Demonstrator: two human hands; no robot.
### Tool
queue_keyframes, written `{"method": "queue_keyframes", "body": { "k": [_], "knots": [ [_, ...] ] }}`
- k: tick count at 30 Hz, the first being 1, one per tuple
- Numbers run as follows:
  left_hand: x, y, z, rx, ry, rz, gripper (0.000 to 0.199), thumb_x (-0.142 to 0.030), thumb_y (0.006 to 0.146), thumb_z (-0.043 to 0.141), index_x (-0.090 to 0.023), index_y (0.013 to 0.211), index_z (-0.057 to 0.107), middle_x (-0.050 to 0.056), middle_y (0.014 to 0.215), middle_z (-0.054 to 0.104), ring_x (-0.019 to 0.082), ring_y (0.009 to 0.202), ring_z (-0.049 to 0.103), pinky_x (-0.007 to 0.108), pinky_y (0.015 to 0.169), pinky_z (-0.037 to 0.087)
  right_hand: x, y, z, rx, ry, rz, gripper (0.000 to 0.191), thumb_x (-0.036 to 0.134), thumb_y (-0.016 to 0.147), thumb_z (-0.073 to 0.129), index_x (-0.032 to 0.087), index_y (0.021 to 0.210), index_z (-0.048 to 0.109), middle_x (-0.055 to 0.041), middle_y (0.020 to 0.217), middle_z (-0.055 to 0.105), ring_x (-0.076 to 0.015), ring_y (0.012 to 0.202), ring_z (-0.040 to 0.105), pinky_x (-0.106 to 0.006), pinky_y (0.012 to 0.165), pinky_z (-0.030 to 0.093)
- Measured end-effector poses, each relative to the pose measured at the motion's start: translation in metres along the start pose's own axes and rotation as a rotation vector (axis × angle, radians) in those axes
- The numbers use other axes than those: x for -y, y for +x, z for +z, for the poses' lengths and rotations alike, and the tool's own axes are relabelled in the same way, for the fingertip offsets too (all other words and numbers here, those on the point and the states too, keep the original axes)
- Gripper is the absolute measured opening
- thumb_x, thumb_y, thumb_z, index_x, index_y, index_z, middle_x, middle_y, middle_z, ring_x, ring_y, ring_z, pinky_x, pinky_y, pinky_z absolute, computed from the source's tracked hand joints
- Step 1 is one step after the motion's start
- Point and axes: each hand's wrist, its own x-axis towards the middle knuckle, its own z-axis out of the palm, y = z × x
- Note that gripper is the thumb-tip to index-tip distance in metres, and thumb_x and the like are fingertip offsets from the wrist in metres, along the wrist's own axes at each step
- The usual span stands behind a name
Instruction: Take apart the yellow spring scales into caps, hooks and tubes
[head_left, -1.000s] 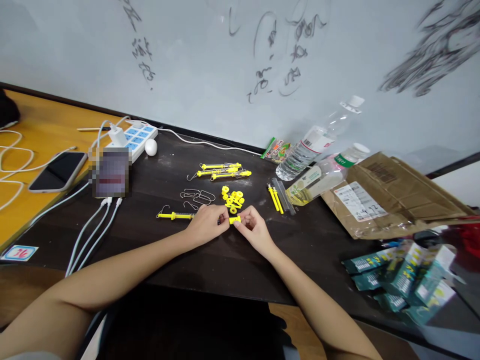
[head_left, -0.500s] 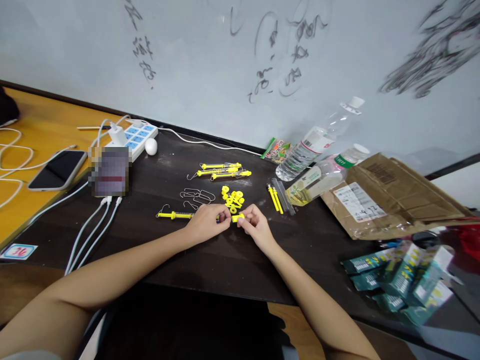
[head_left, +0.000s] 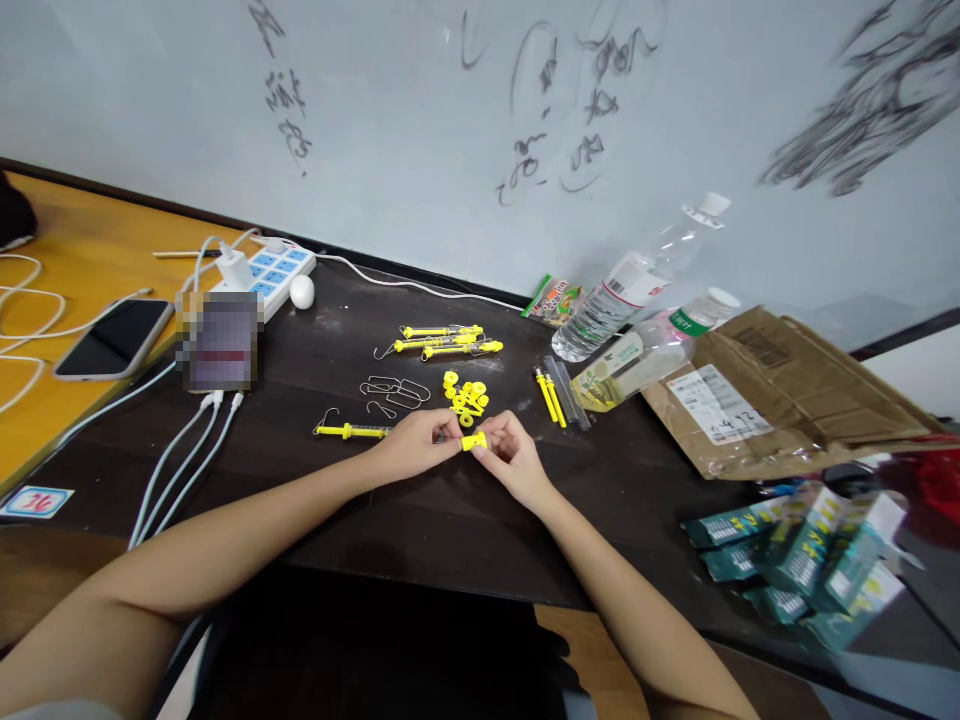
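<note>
- The dark table point(head_left: 442, 530) is spreading beneath my hands.
- My left hand point(head_left: 416, 440) is reaching the left end of a yellow piece point(head_left: 474, 441); whether it is pinching, I cannot tell.
- My right hand point(head_left: 516, 463) is grasping that piece, roughly midway between front and back edges.
- A spring scale point(head_left: 351, 432) is lying beside my left hand.
- Loose yellow parts point(head_left: 469, 397) are lying just beyond, towards the back edge.

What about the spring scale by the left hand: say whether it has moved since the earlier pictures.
No: the spring scale shows no visible shift against the white power strip.
</note>
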Motion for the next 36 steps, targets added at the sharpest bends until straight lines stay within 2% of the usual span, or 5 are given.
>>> {"method": "queue_keyframes", "body": {
  "k": [13,23,27,31,36],
  "knots": [
    [-0.003,-0.001,0.000,-0.114,0.383,0.067,0.009,-0.020,0.080,0.055,-0.018,0.072,0.059,-0.002,0.073,0.065,0.014,0.071,0.057,0.030,0.075,0.038,-0.005,0.000,0.006,-0.089,-0.070,-0.002,0.032,0.040,0.075,0.067,0.023,0.081,0.041,0.0065,0.061,0.041,-0.0089,0.050,0.036,-0.023,0.048,0.029],
    [0.000,-0.001,-0.003,-0.105,0.321,0.108,0.006,-0.017,0.079,0.053,-0.019,0.073,0.056,-0.003,0.072,0.062,0.013,0.069,0.056,0.025,0.066,0.038,-0.006,0.006,0.000,-0.100,-0.039,0.023,0.030,0.042,0.077,0.064,0.023,0.082,0.042,0.0050,0.059,0.049,-0.0097,0.049,0.040,-0.023,0.049,0.032],
    [0.000,0.000,-0.004,-0.146,0.348,0.095,0.007,-0.020,0.080,0.052,-0.019,0.075,0.056,-0.002,0.071,0.062,0.014,0.070,0.056,0.028,0.070,0.039,-0.003,0.003,-0.007,-0.094,-0.307,-0.047,0.018,0.034,0.081,0.058,0.023,0.087,0.046,0.0041,0.061,0.049,-0.0112,0.051,0.042,-0.024,0.051,0.032],
    [0.000,-0.001,-0.004,-0.181,0.442,0.129,0.008,-0.022,0.082,0.052,-0.020,0.078,0.058,-0.003,0.072,0.062,0.015,0.073,0.056,0.030,0.075,0.037,0.003,-0.001,-0.011,0.043,-0.691,-0.129,0.006,0.024,0.079,0.056,0.023,0.081,0.051,0.0006,0.070,0.053,-0.0144,0.060,0.048,-0.026,0.058,0.034],
    [0.003,-0.001,-0.002,-0.155,0.488,0.155,0.008,-0.024,0.084,0.051,-0.020,0.083,0.059,-0.003,0.076,0.062,0.015,0.076,0.055,0.029,0.073,0.034,0.002,-0.001,-0.011,0.030,-0.667,-0.069,0.006,0.023,0.079,0.054,0.023,0.080,0.049,0.0017,0.067,0.052,-0.0131,0.057,0.046,-0.025,0.056,0.033]
  ]
}}
